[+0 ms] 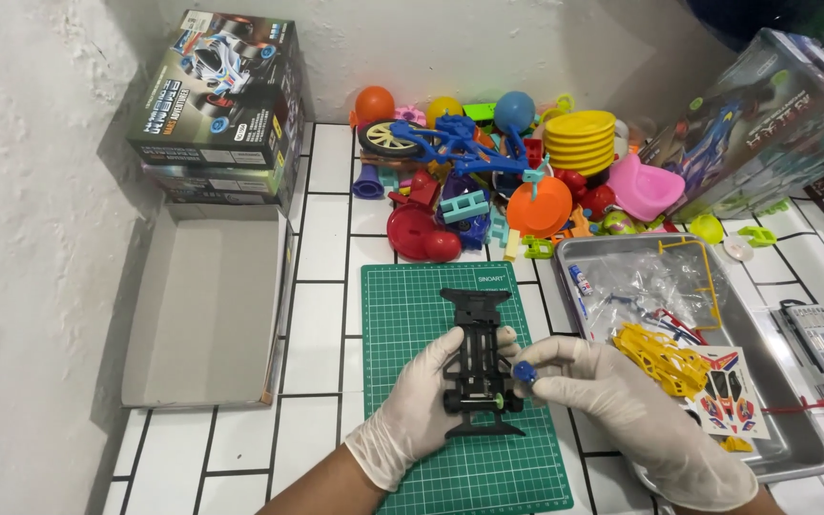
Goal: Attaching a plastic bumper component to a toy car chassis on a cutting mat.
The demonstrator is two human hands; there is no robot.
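Your left hand (410, 420), in a white glove, closes its grip on the left side of one black plastic toy-car chassis (477, 362). The chassis lies on one green gridded cutting mat (412, 305), near the front edge of the white tiled desk (321, 248). Its long axis runs from the front edge toward the back wall, and which end is the nose you cannot tell.

Your right hand (622, 405), also gloved, pinches one small blue wheel-like part (525, 373) between thumb and fingertips, just beside the chassis's right side near its front end.

One metal tray (793, 448) sits right of the mat, holding one yellow plastic car frame (662, 360), one sticker sheet (729, 396) and clear bags. One open empty cardboard box (204, 305) lies left of the mat. A heap of coloured plastic toys (498, 172) fills the back edge.
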